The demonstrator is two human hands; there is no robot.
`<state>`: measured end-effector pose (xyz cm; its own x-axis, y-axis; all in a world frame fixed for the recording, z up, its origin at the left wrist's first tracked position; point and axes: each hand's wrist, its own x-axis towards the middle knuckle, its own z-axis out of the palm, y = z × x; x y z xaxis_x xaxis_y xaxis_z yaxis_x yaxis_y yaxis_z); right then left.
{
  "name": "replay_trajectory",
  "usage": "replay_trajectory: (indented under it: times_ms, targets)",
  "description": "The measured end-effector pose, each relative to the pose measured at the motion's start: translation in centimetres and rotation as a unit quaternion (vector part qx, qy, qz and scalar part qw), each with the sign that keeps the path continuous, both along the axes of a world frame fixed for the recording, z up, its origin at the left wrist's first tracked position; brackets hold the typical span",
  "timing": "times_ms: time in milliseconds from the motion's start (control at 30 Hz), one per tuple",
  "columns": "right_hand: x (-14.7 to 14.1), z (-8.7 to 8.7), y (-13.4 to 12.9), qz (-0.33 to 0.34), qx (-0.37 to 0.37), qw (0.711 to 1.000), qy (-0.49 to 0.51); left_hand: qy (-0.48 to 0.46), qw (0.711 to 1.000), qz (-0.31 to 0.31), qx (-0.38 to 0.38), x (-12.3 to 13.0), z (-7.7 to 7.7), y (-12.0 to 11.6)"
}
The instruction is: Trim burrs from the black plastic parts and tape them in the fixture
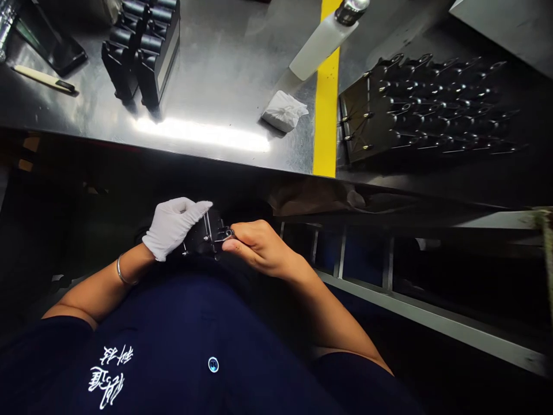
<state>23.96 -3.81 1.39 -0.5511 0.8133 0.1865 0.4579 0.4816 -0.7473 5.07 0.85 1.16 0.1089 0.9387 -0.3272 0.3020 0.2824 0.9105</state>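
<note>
Close to my body, below the table edge, is a black part (199, 235) with thin metal pins and a small loop on its right side. My left hand (175, 226), in a white glove, grips this part from the left, with the thumb along its top. My bare right hand (259, 248) pinches the black and metal loop piece (224, 233) at the part's right side between thumb and forefinger. Dark surroundings hide the lower outline of the part.
On the metal table (216, 69) stand black ribbed blocks (151, 57), a cream-handled tool (41, 76), a folded white wipe (285, 111) and a white bottle (322, 46). Right of the yellow tape (326, 121) are rows of black parts with metal loops (432, 104).
</note>
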Motion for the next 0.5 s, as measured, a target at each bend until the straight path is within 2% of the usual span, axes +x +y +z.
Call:
replay_trajectory:
  times_ms: [33, 67, 100, 200, 267, 367, 500]
  targets:
    - [0.1, 0.0, -0.1, 0.030, -0.029, 0.999, 0.023, 0.002, 1.000, 0.002, -0.009, -0.1, 0.0, 0.2]
    - [0.2, 0.0, -0.1, 0.033, -0.040, 0.998, 0.047, 0.002, 1.000, 0.007, -0.021, -0.1, -0.1, 0.5]
    - [0.2, -0.1, -0.1, 0.005, -0.033, 0.997, 0.066, 0.001, 0.999, 0.010, -0.036, -0.1, -0.2, 0.7]
    - [-0.3, -0.9, 0.0, -0.167, 0.077, 0.981, 0.057, -0.008, 0.997, -0.011, -0.074, -0.3, -0.7, 1.4]
    - [-0.7, -1.6, 0.2, -0.238, 0.166, 0.957, 0.016, -0.003, 0.996, -0.039, -0.077, -0.3, -1.1, 1.6]
    - [-1.2, -2.2, 0.5, -0.266, 0.235, 0.934, -0.027, 0.010, 0.997, -0.053, -0.057, -0.4, -1.7, 1.6]
    - [-1.3, -2.4, 0.5, -0.270, 0.237, 0.932, -0.054, 0.001, 0.999, -0.043, -0.013, -0.4, -1.9, 1.4]
